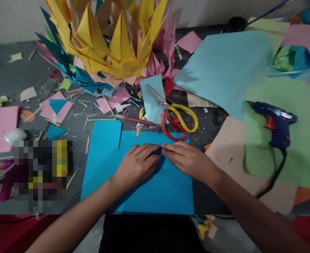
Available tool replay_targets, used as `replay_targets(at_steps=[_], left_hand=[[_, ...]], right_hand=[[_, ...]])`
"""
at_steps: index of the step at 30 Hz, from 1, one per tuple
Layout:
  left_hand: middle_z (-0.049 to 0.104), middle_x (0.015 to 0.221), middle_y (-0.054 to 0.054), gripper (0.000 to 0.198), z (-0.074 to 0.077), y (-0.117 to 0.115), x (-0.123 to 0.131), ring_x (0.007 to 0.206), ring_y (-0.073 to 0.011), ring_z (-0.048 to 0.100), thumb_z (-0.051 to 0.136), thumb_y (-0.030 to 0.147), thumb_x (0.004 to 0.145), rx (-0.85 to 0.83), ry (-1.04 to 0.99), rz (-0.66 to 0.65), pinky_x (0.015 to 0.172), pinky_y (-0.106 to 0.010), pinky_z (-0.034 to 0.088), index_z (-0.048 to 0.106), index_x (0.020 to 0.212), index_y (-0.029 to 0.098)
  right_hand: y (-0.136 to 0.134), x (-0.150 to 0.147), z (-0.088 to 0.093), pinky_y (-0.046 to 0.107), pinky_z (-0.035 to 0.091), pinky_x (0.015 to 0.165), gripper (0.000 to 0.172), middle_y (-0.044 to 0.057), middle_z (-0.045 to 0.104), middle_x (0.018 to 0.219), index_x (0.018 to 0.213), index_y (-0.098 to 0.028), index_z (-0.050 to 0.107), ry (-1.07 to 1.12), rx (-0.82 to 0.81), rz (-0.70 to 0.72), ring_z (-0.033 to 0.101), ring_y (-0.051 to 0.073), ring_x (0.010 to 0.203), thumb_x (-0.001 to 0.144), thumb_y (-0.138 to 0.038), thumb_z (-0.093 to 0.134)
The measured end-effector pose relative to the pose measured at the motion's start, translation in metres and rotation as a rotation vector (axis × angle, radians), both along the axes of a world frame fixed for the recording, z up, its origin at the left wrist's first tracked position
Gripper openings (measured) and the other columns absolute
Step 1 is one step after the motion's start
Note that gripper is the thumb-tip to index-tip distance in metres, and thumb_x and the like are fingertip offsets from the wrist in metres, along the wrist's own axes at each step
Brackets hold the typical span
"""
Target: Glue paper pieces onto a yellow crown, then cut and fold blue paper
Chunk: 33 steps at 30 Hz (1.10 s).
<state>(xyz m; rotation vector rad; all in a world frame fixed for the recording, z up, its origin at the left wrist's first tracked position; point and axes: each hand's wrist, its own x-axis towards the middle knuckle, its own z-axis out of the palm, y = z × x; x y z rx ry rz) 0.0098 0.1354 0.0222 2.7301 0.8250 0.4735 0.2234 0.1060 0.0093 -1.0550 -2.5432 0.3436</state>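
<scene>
My left hand [140, 160] and my right hand [189, 158] meet fingertip to fingertip over a large blue sheet [155, 196]. Between and under them lies a smaller piece of blue paper [166, 166], its lower edge just visible against the same blue. The fingers of both hands are bent and pressed together on this piece; its upper part is hidden by them. Just beyond the fingertips rest scissors [174, 117] with one red and one yellow handle, a reddish pencil [136, 119] and a clear ruler [145, 130]. A stack of blue paper [106, 133] lies left of them.
A large folded-paper piece with yellow points [118, 52] stands at the back. Right are a blue glue gun [277, 123] on green paper [263, 158], its cord trailing near my right forearm, and a light blue sheet [223, 63]. Paper scraps [57, 105] litter the left.
</scene>
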Motion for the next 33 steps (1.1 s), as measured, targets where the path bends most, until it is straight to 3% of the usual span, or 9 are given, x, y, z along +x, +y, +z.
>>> replay_targets(at_steps=[8, 11, 16, 22, 28, 33], left_hand=[[0.06, 0.12, -0.013, 0.018, 0.004, -0.007, 0.013, 0.108, -0.0271, 0.056, 0.042, 0.016, 0.089, -0.01, 0.095, 0.063, 0.076, -0.039, 0.045, 0.059, 0.09, 0.013], [0.058, 0.122, -0.015, 0.027, 0.006, -0.013, 0.016, 0.111, -0.0291, 0.054, 0.041, 0.026, 0.091, -0.013, 0.138, 0.091, 0.079, -0.041, 0.044, 0.058, 0.102, 0.01], [0.054, 0.128, -0.014, 0.057, 0.01, -0.019, 0.016, 0.118, -0.0283, 0.049, 0.036, 0.055, 0.089, -0.024, 0.211, 0.095, 0.086, -0.039, 0.042, 0.052, 0.12, 0.01], [0.054, 0.128, -0.014, 0.062, 0.009, -0.024, 0.014, 0.117, -0.0276, 0.049, 0.029, 0.056, 0.09, 0.009, 0.254, 0.114, 0.089, -0.038, 0.04, 0.051, 0.123, 0.009], [0.049, 0.132, -0.015, 0.078, 0.007, -0.03, 0.01, 0.123, -0.0276, 0.044, 0.025, 0.067, 0.084, 0.012, 0.285, 0.091, 0.099, -0.039, 0.033, 0.046, 0.128, 0.007], [0.039, 0.14, -0.015, 0.085, 0.008, -0.038, -0.002, 0.13, -0.0302, 0.033, 0.027, 0.071, 0.081, 0.013, 0.314, 0.047, 0.106, -0.043, 0.022, 0.037, 0.134, 0.006]], right_hand=[[-0.003, -0.012, 0.011, 0.036, 0.051, 0.078, 0.026, 0.009, 0.066, 0.11, 0.106, -0.01, 0.063, -0.031, 0.006, -0.13, 0.057, 0.022, 0.093, 0.089, -0.016, 0.046], [-0.006, -0.019, 0.02, 0.036, 0.05, 0.073, 0.025, 0.008, 0.067, 0.106, 0.101, -0.011, 0.065, -0.078, 0.009, -0.206, 0.058, 0.022, 0.091, 0.088, -0.015, 0.045], [-0.021, -0.018, 0.03, 0.035, 0.044, 0.069, 0.022, 0.005, 0.069, 0.105, 0.093, -0.015, 0.068, -0.159, 0.046, -0.262, 0.059, 0.022, 0.088, 0.088, -0.016, 0.046], [-0.034, -0.01, 0.031, 0.034, 0.042, 0.068, 0.024, 0.003, 0.071, 0.097, 0.088, -0.015, 0.07, -0.128, 0.042, -0.334, 0.06, 0.02, 0.082, 0.09, -0.019, 0.046], [-0.015, -0.019, 0.028, 0.031, 0.042, 0.062, 0.03, 0.005, 0.068, 0.082, 0.114, -0.013, 0.061, -0.194, -0.038, -0.313, 0.06, 0.018, 0.074, 0.089, -0.019, 0.046], [-0.013, -0.025, 0.021, 0.032, 0.041, 0.06, 0.033, 0.006, 0.064, 0.078, 0.118, -0.015, 0.059, -0.235, -0.051, -0.333, 0.058, 0.02, 0.074, 0.089, -0.02, 0.045]])
